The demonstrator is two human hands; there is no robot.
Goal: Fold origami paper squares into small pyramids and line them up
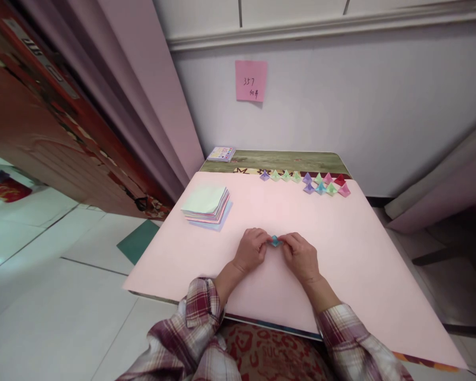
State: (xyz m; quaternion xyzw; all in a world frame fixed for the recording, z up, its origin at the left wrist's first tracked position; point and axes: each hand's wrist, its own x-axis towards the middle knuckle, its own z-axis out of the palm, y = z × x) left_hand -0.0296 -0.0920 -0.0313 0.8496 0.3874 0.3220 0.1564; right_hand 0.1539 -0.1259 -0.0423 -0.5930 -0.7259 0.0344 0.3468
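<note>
Between my two hands is a small blue folded paper piece [275, 241], low over the middle of the pink-covered table [341, 275]. My left hand [254, 250] pinches its left corner with thumb and fingertips. On the other side, the fingers of my right hand [301, 256] are closed on its right corner. The fingertips hide both ends of the paper. Folded paper shapes in purple, green, pink, red and blue stand in rows along the far edge, among them a blue one [321, 188] and a red one [340, 180].
A stack of square coloured paper [206, 203], pale green on top, lies to the left. A packet [221, 154] rests at the far left corner. On the wall is a pink note [251, 81]. A dark green sheet [138, 241] lies on the floor beside the table.
</note>
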